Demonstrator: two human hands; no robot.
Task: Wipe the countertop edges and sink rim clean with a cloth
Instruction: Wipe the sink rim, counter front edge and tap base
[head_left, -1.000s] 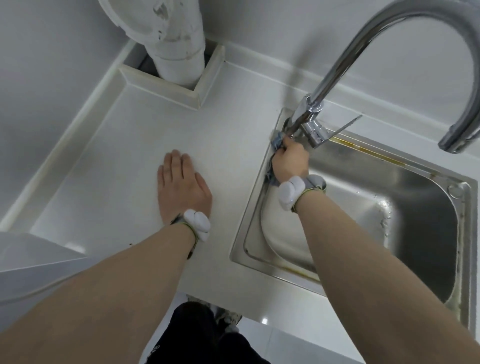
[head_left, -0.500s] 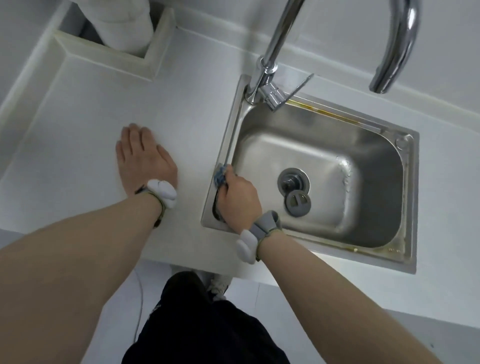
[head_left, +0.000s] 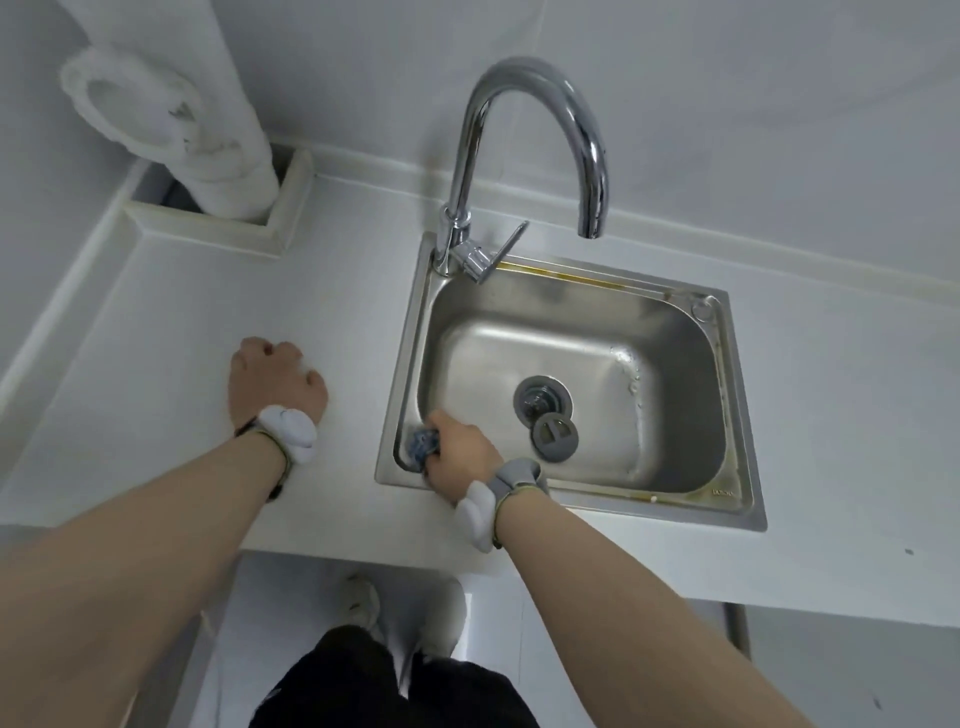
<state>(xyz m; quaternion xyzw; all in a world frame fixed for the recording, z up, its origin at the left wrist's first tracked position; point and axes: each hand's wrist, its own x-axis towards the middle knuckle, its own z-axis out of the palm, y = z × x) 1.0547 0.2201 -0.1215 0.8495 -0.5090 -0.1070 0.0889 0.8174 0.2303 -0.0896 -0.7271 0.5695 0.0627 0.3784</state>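
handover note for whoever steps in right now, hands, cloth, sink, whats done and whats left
Right hand: shut on the blue cloth, pressing it at the near-left corner of the sink rim.
Left hand: curled into a loose fist, resting on the countertop left of the sink, holding nothing.
Done: cannot be judged from this view; the cloth is now on the rim's near-left corner.
Left: yellowish grime shows along the back rim behind the faucet and along the right and near rim toward the near-right corner; those likely need wiping, then the countertop edges.
The strainer plug lies loose in the basin beside the drain.
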